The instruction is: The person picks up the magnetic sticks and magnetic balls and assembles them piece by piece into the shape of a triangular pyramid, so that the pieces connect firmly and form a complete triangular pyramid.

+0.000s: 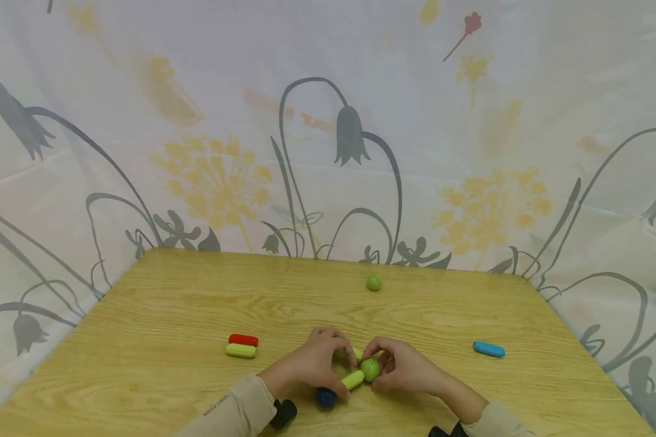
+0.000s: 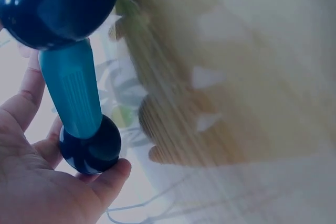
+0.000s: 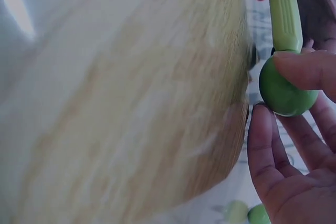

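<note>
In the head view my left hand (image 1: 311,363) curls over a small group of toy rods and balls. The left wrist view shows its fingers around a dark blue ball (image 2: 90,148) at one end of a teal rod (image 2: 72,94); a nearer dark blue ball (image 2: 58,6) sits at the other end. My right hand (image 1: 407,369) pinches a green ball (image 3: 286,88) between thumb and fingers. That ball meets the end of a light green rod (image 3: 285,19). Another light green rod (image 1: 358,354) shows between the hands, partly hidden by the left fingers.
On the wooden table (image 1: 158,376), a red rod (image 1: 243,340) and a yellow-green rod (image 1: 242,351) lie side by side at left. A blue rod (image 1: 489,349) lies at right, and another green ball (image 1: 374,283) near the back edge. A patterned curtain (image 1: 328,200) hangs behind.
</note>
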`<state>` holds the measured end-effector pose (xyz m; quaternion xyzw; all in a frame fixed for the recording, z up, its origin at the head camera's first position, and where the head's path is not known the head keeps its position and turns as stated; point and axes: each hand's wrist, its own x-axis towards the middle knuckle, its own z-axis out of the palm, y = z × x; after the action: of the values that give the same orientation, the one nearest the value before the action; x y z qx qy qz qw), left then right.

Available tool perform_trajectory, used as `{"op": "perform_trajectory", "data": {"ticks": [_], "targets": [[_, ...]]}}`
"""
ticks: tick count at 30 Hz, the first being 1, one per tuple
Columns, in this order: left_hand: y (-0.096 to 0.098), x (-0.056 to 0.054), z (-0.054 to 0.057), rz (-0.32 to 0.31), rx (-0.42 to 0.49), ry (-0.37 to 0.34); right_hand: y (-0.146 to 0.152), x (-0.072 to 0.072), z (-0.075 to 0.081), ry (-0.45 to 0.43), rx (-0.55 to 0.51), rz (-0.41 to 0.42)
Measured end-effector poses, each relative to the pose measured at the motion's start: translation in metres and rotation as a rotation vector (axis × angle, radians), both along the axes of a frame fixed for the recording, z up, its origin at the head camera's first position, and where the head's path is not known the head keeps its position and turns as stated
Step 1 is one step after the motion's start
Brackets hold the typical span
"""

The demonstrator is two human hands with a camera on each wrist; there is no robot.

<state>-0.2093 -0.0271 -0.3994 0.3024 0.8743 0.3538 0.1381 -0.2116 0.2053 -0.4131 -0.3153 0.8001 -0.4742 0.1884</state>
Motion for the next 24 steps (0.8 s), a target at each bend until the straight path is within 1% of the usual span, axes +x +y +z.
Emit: {"op": "perform_trajectory", "data": {"ticks": [6, 10, 13, 15, 17, 22, 24], "targets": [[-0.003, -0.002, 0.000, -0.026, 0.006, -0.007, 0.000, 0.001, 0.000, -0.010, -0.039, 0.012], [-0.004, -0.003, 0.001, -0.050, 0.021, -0.026, 0.001, 0.000, -0.001, -0.006, -0.038, 0.030], [-0.006, -0.002, 0.002, -0.042, 0.036, -0.038, 0.002, 0.001, 0.000, -0.017, -0.030, 0.015], [-0.008, 0.000, 0.002, -0.014, 0.048, -0.040, 0.005, 0.002, 0.001, -0.027, -0.029, -0.007], [-0.012, 0.004, 0.002, 0.030, 0.058, -0.043, 0.008, 0.003, 0.002, -0.034, -0.026, -0.037], [-0.022, 0.021, 0.002, 0.166, 0.059, -0.011, 0.024, 0.003, 0.007, -0.010, -0.003, -0.116], [-0.025, 0.028, 0.003, 0.184, 0.044, -0.024, 0.035, 0.003, 0.009, 0.009, 0.005, -0.155]]}}
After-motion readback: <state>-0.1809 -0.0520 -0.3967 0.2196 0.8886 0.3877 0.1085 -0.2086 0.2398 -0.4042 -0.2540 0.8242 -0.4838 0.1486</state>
